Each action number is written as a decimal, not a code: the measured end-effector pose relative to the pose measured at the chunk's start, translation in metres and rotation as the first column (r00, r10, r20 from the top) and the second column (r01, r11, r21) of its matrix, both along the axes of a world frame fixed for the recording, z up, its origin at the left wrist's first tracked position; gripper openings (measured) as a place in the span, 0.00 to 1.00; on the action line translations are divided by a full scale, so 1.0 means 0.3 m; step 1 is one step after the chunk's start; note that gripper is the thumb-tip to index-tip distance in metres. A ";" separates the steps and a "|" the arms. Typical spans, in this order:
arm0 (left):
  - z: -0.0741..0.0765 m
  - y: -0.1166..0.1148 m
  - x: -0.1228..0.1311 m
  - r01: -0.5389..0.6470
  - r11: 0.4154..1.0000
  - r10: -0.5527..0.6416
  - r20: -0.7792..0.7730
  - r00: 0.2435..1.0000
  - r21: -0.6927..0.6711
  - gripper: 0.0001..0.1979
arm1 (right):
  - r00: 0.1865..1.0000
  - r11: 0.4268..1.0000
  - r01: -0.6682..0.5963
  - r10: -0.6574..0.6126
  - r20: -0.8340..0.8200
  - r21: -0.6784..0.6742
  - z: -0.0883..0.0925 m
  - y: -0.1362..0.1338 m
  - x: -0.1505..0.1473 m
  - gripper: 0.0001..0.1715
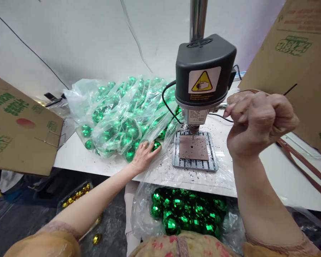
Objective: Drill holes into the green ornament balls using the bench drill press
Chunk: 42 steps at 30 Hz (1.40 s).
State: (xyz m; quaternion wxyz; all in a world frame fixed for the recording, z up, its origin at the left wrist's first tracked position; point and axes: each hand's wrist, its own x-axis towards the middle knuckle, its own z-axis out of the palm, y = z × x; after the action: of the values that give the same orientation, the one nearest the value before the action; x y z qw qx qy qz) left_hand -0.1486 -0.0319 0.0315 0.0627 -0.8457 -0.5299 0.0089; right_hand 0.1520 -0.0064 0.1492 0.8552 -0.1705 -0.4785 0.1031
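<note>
My left hand [144,155] reaches into the mouth of a clear plastic bag [117,114] full of shiny green faceted balls, and its fingers close round one green ball [156,145] at the bag's edge. My right hand [259,121] is raised in a fist beside a small bench drill press [204,76], gripping the press's thin lever handle [290,89]. Below the drill bit lies a brown pad with a hole on the ribbed metal base [195,148].
A second bag of green balls [187,212] sits below the white table's [283,178] front edge. Cardboard sheets stand at the left [18,125] and right [296,53]. Gold balls in a tray [76,194] lie on the floor. Dark shavings litter the table.
</note>
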 end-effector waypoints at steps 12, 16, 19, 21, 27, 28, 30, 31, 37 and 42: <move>0.026 0.049 0.091 -0.088 0.946 0.260 0.566 0.782 -0.312 0.22 | 1.000 1.000 -0.002 0.002 -0.005 0.019 0.010 0.005 -0.003 0.23; 0.026 0.062 0.136 -0.256 0.940 0.326 0.381 0.865 -0.224 0.23 | 1.000 0.998 -0.002 0.002 0.002 0.058 0.007 0.010 -0.001 0.23; 0.042 0.063 0.165 -0.255 0.948 0.282 0.129 0.951 -0.192 0.29 | 1.000 0.996 0.012 -0.013 0.009 0.092 0.001 0.025 0.005 0.22; 0.061 0.056 0.173 -0.211 0.970 0.217 0.034 0.976 -0.118 0.28 | 1.000 0.995 0.013 -0.014 0.014 0.100 -0.002 0.033 0.009 0.23; 0.107 -0.024 0.198 -0.185 0.964 0.098 0.395 0.913 0.190 0.22 | 0.999 0.994 0.008 -0.013 0.050 0.106 0.001 0.030 0.009 0.23; 0.107 -0.036 0.214 -0.186 0.967 0.075 0.502 0.861 0.174 0.22 | 0.999 0.994 0.011 -0.016 0.050 0.107 0.002 0.028 0.008 0.23; 0.097 -0.046 0.257 -0.164 0.985 0.072 0.745 0.663 0.051 0.24 | 0.999 0.995 0.016 -0.021 0.046 0.103 0.004 0.026 0.005 0.23; 0.088 -0.043 0.283 -0.138 0.989 0.112 0.855 0.507 -0.048 0.25 | 0.999 0.995 0.016 -0.021 0.046 0.099 0.005 0.025 0.004 0.23; 0.014 0.063 0.390 0.141 0.905 0.423 0.885 -0.196 -0.401 0.32 | 0.997 0.996 0.042 -0.048 0.068 0.083 0.005 0.019 0.002 0.22; -0.043 0.119 0.400 0.176 0.920 0.366 0.928 -0.069 -0.349 0.33 | 0.999 1.000 0.011 -0.012 0.053 0.020 -0.002 0.006 0.000 0.23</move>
State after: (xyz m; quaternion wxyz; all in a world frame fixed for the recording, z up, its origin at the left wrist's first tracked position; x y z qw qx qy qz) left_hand -0.0285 0.0037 0.0186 -0.5026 -0.5348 -0.4528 -0.5063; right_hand 0.1521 -0.0047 0.1486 0.8443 -0.1678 -0.5011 0.0889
